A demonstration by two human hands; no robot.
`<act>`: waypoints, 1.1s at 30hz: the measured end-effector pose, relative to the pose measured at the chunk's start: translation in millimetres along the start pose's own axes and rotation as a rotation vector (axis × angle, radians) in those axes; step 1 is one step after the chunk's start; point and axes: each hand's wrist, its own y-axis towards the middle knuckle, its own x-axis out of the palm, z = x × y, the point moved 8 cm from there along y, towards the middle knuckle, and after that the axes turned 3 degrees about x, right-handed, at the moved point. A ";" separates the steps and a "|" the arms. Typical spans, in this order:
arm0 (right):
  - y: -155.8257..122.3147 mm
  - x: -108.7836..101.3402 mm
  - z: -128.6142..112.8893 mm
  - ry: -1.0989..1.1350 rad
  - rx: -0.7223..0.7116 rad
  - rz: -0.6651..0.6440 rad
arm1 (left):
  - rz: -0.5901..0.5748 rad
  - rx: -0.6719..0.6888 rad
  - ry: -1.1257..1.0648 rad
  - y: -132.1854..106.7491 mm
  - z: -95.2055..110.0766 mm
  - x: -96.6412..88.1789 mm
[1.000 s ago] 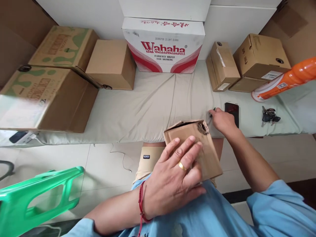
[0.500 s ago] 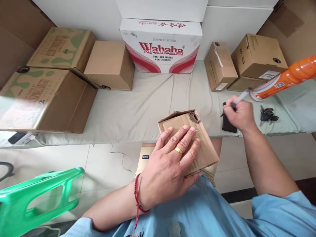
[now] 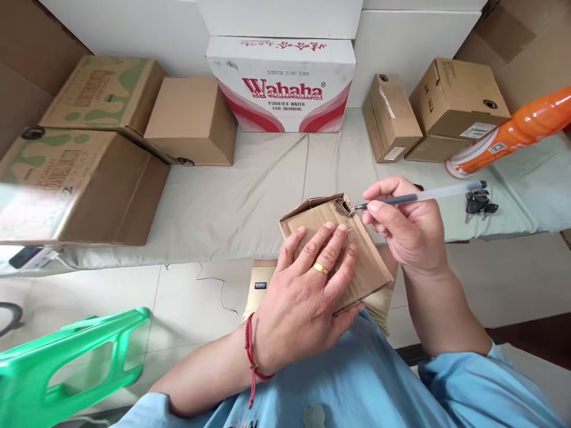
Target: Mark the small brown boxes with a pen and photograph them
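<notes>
A small brown cardboard box (image 3: 370,261) lies tilted across the near edge of the covered table, over my lap. A ragged hole (image 3: 344,207) with dark scribbling around it shows near its far right corner. My left hand (image 3: 314,285) presses on its top with fingers spread, the thumb along the near edge. It wears a gold ring and a red cord bracelet. My right hand (image 3: 404,226) pinches a pen (image 3: 430,194) with a clear barrel and a dark grip. The pen's tip points left and meets the box, or nearly so, beside the hole.
Brown boxes (image 3: 190,113) stand at the left, and more boxes (image 3: 461,98) at the right. A white and red Wahaba-style water carton (image 3: 285,89) is at the back. An orange bottle (image 3: 513,134) and keys (image 3: 479,204) lie right. A green stool (image 3: 120,351) stands below left.
My right hand has come left from beside the keys to the box, and the pen's tip is now at the hole. My left hand has stayed on the box. The view has shifted slightly.
</notes>
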 end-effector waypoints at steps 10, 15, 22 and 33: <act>16.2 25.4 -18.9 -0.382 -0.181 0.002 | -0.002 0.014 0.007 0.0 0.0 1.1; 17.9 27.3 -19.4 -0.416 -0.174 0.024 | 0.005 0.002 -0.012 1.2 -0.8 0.2; 19.1 29.5 -23.3 -0.481 -0.190 0.012 | -0.018 0.003 0.007 1.2 -0.1 1.6; 17.7 28.4 -25.3 -0.515 -0.153 -0.010 | -0.045 -0.008 0.007 1.2 -0.5 1.7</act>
